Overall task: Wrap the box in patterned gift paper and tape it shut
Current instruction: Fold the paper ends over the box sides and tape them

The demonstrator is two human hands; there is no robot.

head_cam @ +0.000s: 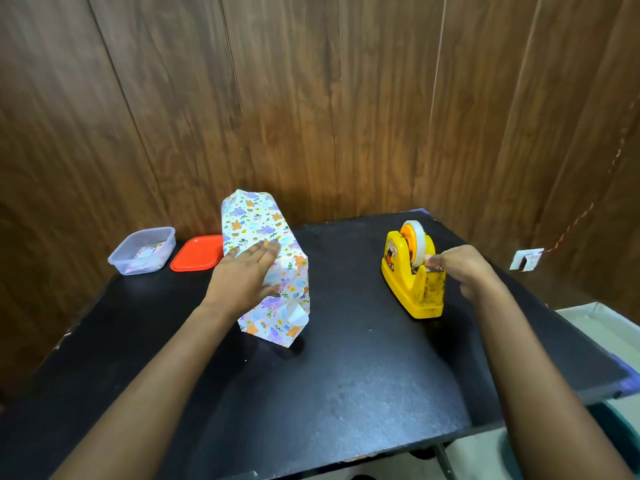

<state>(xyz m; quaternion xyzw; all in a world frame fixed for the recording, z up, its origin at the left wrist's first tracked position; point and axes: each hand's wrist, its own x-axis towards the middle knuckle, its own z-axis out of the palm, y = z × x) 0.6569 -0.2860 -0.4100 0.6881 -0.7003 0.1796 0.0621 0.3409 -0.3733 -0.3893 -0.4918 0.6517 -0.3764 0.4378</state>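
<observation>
The box (256,223), covered in white gift paper with orange and purple prints, lies on the black table (346,375) left of centre. Its near end shows loose folded flaps. My left hand (246,271) lies flat on top of the box, fingers straight, pressing the paper down. A yellow tape dispenser (412,282) with a white tape roll stands to the right. My right hand (460,268) is at the dispenser's cutter end, thumb and fingers pinching the tape end there.
A clear plastic container (142,251) with small items inside and its red lid (197,253) sit at the table's back left. Wood-panelled walls close the back and right. A white wall socket (526,259) is at the right, beyond the table's edge.
</observation>
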